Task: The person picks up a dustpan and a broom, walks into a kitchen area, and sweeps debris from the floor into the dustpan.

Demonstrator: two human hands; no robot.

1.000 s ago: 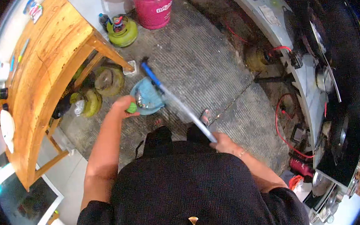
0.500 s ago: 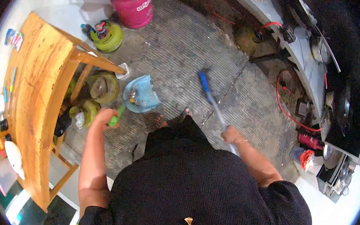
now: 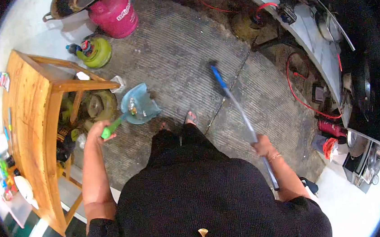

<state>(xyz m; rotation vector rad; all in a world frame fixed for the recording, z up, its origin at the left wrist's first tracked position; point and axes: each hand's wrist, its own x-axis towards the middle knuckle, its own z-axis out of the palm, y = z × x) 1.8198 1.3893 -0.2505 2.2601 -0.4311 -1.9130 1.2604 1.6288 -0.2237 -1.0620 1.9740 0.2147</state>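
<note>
My left hand [image 3: 100, 131] is closed round the green handle of a light-blue dustpan [image 3: 140, 104]. Bits of litter lie inside the pan, which is beside a leg of the wooden table. My right hand [image 3: 264, 146] grips the grey pole of a broom [image 3: 242, 114], and a bracelet shows at that wrist. The broom's blue head with dark bristles points away from me over the ribbed concrete floor [image 3: 174, 43], apart from the dustpan. My feet in sandals are between the two tools.
At left is a wooden table [image 3: 33, 109]. Beyond it are a green gas cylinder [image 3: 98, 53] and a pink one [image 3: 118, 18] near a pan. A metal counter [image 3: 307, 40] curves along the right, with a red hose [image 3: 308, 104] below it.
The view has shifted, bringing the pan at upper left into sight. My right hand and the broom have moved right and nearer my body. Both hands keep their grip.
</note>
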